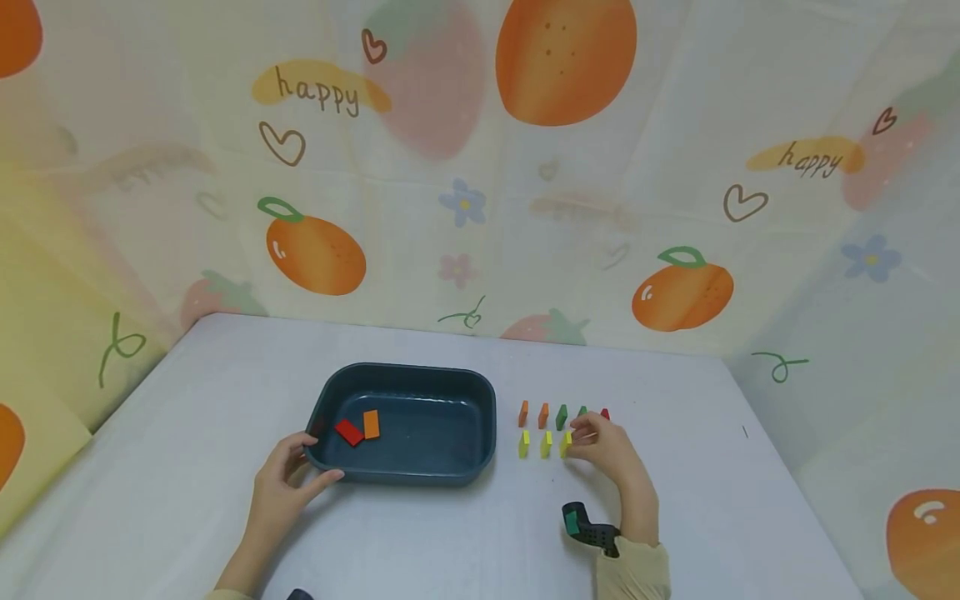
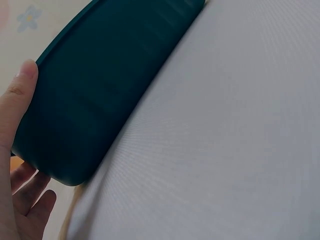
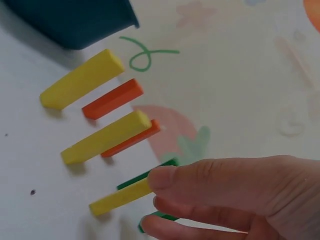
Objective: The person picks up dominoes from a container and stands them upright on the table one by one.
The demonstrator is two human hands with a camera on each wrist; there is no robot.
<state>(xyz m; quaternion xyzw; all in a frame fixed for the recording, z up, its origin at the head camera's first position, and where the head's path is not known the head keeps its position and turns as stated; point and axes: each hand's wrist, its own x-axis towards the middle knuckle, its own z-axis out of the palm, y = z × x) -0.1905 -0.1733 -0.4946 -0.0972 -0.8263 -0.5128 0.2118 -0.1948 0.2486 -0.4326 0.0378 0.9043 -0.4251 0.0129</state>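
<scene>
A dark teal basin [image 1: 420, 479] stands on the table, with a red domino block [image 1: 348, 432] and an orange domino block [image 1: 371, 424] lying in it. My left hand [image 1: 288, 475] grips the basin's near left corner, thumb on the front side and fingers at the left end. To the basin's right, domino blocks stand upright in two rows. My right hand [image 1: 603, 446] pinches the top of the rightmost yellow domino block [image 3: 120, 199] between thumb and fingers; its lower end appears to be on the table. Part of the back row is hidden behind this hand.
Two other yellow blocks [image 1: 524, 444] stand left of the pinched one. Behind them are orange blocks [image 1: 523, 414], green blocks [image 1: 562, 417] and a red block [image 1: 605, 413]. A fruit-patterned cloth [image 1: 465, 250] hangs behind the white table [image 1: 450, 542].
</scene>
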